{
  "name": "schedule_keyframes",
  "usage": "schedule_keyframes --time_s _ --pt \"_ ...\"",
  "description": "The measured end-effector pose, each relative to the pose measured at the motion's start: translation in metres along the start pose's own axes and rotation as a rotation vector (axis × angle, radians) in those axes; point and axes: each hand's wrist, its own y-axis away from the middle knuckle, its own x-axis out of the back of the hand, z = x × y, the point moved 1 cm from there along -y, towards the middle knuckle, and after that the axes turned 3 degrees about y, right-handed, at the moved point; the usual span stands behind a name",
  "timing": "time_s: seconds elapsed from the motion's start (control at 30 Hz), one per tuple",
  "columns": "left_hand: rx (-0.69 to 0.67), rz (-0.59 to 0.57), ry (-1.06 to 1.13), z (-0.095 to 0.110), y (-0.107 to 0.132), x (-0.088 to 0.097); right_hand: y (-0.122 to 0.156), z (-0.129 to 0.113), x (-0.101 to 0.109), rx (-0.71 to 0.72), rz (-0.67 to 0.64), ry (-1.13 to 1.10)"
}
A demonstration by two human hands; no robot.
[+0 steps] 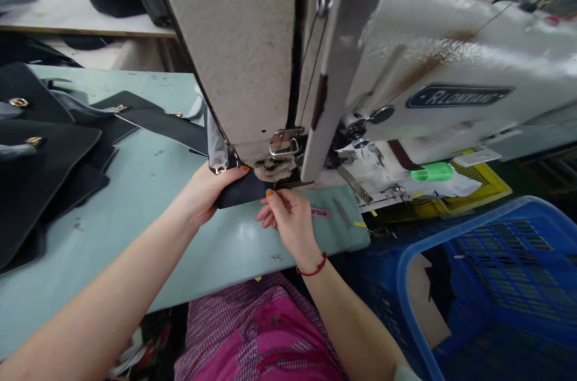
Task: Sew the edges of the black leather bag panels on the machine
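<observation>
A black leather-like panel (242, 190) with a gold metal fitting lies under the head of the sewing machine (234, 56). My left hand (208, 187) grips its left side, thumb on top and fingers beneath. At the panel's right front corner, my right hand (288, 216) pinches the edge between thumb and forefinger, its other fingers curled. Clear plastic wrap (217, 146) covers a strap that rises from the panel beside the machine head. The needle area is partly hidden by the machine head and a fuzzy pad.
More black panels (49, 158) with gold fittings are piled on the pale green table (166, 249) at left. Thread snips (321, 212) with a pink handle lie right of my hand. A blue plastic basket (406, 285) stands at lower right, near a yellow crate (489, 185).
</observation>
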Motion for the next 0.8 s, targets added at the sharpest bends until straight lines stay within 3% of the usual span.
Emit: schedule_keyframes --time_s 0.1,0.37,0.57,0.8 --pt "0.071 -0.096 -0.013 0.004 0.008 0.007 0.001 -0.001 -0.001 0.014 0.015 0.025" --pt "0.331 -0.058 -0.114 -0.003 0.017 0.023 0.002 0.002 -0.002 -0.018 0.048 0.023" --pt "0.238 -0.064 -0.107 0.004 0.014 0.019 0.004 0.003 -0.002 -0.048 -0.04 -0.028" --pt "0.167 -0.047 -0.115 0.006 0.011 0.02 0.004 0.002 -0.007 -0.07 -0.003 -0.038"
